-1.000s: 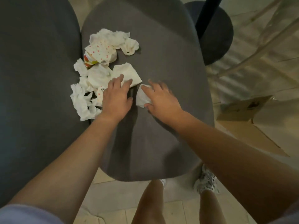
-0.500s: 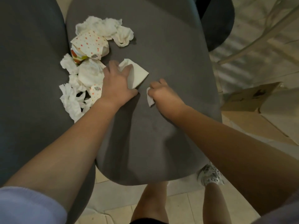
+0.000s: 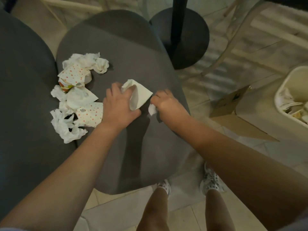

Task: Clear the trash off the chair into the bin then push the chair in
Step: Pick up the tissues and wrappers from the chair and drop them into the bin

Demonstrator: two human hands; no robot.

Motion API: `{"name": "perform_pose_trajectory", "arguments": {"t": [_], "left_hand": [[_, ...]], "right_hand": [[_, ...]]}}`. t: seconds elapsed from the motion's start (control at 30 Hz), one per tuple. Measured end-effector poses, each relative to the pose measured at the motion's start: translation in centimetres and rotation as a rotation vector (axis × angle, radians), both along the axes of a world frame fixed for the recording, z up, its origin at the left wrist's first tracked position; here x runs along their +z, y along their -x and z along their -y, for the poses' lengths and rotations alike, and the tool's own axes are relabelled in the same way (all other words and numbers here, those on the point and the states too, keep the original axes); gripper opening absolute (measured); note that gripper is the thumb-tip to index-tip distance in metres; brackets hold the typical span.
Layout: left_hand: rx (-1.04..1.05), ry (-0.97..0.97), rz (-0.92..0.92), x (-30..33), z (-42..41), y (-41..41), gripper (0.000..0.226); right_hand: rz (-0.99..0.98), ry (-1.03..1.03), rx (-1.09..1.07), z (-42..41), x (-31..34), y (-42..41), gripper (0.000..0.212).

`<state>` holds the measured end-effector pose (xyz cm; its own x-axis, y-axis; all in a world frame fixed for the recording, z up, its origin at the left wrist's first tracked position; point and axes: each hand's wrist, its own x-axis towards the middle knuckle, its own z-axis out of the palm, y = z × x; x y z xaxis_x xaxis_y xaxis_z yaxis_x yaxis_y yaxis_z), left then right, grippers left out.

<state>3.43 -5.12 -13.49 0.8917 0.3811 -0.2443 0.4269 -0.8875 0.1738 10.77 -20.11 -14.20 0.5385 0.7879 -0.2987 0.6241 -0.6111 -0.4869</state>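
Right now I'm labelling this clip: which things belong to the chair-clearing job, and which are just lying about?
Job: chair seat, crumpled trash pile, napkin in left hand, scrap in right hand, bin.
Lying about: table base, cardboard box.

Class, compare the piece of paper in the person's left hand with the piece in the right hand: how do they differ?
The napkin in the left hand is large, with flat faces and a pointed corner; the scrap in the right hand is small and bunched. The napkin sticks out well past the fingers, while the scrap mostly hides under the closed hand. Both are plain white paper, held just above the grey chair seat.
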Motion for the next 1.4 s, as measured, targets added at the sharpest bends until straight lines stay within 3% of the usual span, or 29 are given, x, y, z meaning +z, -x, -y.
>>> {"name": "perform_pose_trajectory", "arguments": {"t": [0.3, 0.53, 0.83, 1.07, 1.27, 1.4], "left_hand": [[-0.137, 0.077, 0.115, 3.6, 13.0, -4.6, 0.070], [-0.220, 0.150, 0.123, 4.9, 24.8, -10.6, 0.071], [-0.411, 0.174, 0.069, 3.9, 36.1, -15.4, 0.072], [-0.490, 0.195, -0.057, 2.1, 38.9, -16.1, 0.074], [-0.450, 0.177, -0.016, 2.6, 37.7, -15.8, 0.058], [-0.386, 0.178, 0.027, 2.9, 35.9, -14.9, 0.050]], "right_hand": [[0.105, -0.208, -0.257, 14.0, 2.4, -3.4, 0.023], [0.308, -0.273, -0.503, 25.8, 4.5, -6.6, 0.036], [0.372, -0.135, -0.809, 39.1, 2.2, -8.7, 0.018], [0.028, 0.138, -0.896, 41.6, 0.8, -7.7, 0.035], [0.137, 0.121, -0.866, 40.3, 1.6, -8.1, 0.035], [0.295, -0.024, -0.832, 37.8, 1.9, -8.4, 0.033]]}}
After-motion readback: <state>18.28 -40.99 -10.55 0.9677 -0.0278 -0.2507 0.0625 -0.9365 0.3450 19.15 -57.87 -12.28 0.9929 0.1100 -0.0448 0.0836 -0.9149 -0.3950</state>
